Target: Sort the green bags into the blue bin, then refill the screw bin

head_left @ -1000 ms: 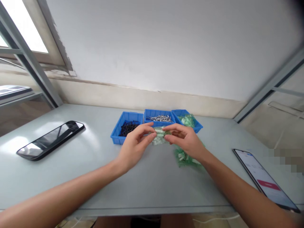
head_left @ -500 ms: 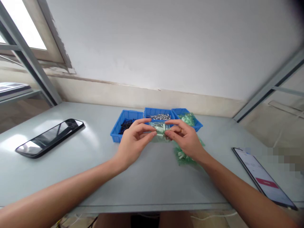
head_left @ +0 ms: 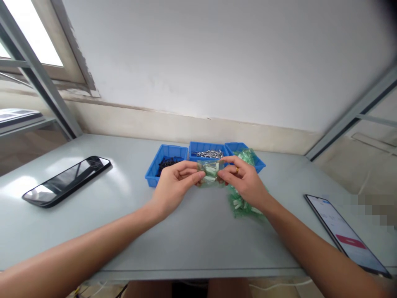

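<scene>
A small clear plastic bag (head_left: 211, 172) is stretched between my two hands, above the table in front of the blue bins. Whitish pieces and a thin screw-like metal piece show through it. My left hand (head_left: 176, 182) pinches its left edge between thumb and fingers. At its right edge, my right hand (head_left: 243, 178), with a ring on one finger, is closed on the bag in the same way. Below and beside the right hand lies a heap of green plastic bags (head_left: 240, 203) with white pieces inside, partly hidden by the hand and wrist.
Behind the hands stand a blue bin of black screws (head_left: 151, 169), a blue bin of silver screws (head_left: 201, 145) and a blue bin (head_left: 259, 166) with green bags. One dark phone (head_left: 68, 180) lies at left; another phone with a lit screen (head_left: 344, 231) lies at right.
The fingertips have shifted slightly on the small bag, and my left index finger has come down from its top edge. Both hands still hold it at nearly the same spot.
</scene>
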A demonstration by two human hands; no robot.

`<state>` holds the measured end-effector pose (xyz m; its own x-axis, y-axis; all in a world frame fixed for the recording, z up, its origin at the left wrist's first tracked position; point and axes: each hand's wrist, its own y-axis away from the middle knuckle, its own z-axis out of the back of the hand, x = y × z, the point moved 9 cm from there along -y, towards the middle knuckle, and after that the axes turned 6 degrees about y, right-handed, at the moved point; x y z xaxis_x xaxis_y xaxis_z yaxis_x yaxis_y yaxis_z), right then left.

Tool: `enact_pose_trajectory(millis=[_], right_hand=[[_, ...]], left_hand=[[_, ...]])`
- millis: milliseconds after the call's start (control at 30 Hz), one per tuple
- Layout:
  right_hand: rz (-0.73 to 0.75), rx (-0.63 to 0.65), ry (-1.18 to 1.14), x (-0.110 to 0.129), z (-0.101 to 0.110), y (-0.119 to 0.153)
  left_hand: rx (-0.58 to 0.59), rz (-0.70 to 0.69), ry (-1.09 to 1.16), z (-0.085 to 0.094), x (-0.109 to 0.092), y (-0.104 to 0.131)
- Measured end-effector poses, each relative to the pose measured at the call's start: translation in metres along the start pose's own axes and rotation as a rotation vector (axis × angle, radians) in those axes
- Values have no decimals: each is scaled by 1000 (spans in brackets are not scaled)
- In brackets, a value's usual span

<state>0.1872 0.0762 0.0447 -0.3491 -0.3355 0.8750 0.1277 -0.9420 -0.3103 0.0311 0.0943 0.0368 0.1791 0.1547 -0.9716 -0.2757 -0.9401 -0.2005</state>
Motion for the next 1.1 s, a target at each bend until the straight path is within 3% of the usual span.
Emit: enact_pose_trajectory(millis=[233, 600, 867, 1000, 1100], right_hand=[[59, -8, -40, 3, 1, 2], [106, -12, -107, 5, 3, 2], [55, -20, 44, 0, 1, 0], [113, -108, 185, 5, 5, -1], [139, -81, 176, 9, 2, 0]], left_hand=[[104, 5, -43, -10, -1, 1], [96, 18, -54, -9, 0, 0], [126, -5, -73, -11, -1, -1], [136, -49, -76, -13, -2, 2], [143, -56, -76, -14, -1, 3]])
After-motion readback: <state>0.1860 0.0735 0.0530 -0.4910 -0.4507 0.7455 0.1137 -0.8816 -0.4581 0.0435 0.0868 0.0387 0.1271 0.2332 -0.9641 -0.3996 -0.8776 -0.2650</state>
